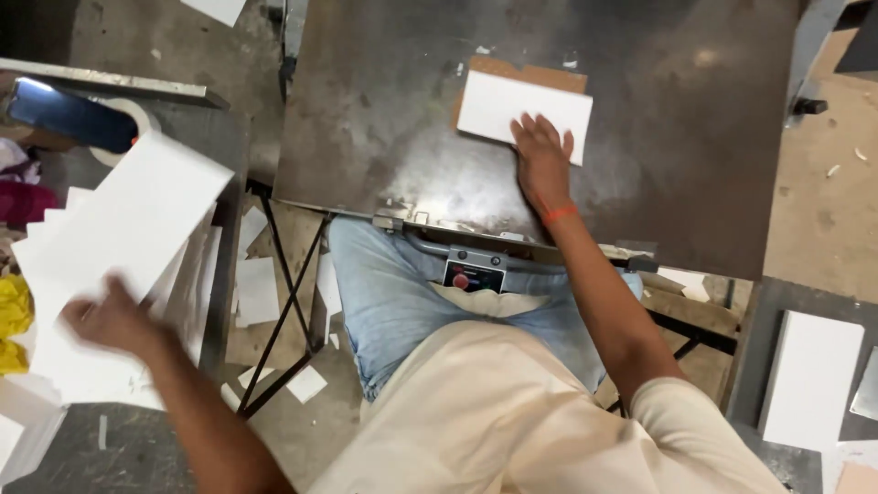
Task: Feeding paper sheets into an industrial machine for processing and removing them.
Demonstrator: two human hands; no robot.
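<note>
Metal table (384,128): right hand (541,155) flat on white sheet (512,105).

Dark, scuffed metal bench (384,119) fills the top centre; on it at about 1 o'clock a white card (512,102) lies flat atop a brown cardboard pc (512,71). At 9 o'clock a lower side bench (224,146) carries a loose stack of white sheets (55,366). At 4 o'clock, another grey bench (745,366) w/ one white card (812,377); paper scraps (306,384) on the floor (302,439) below.

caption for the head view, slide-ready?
Right hand presses a white rectangular card onto the dark metal table; left hand lifts a white sheet.
</note>
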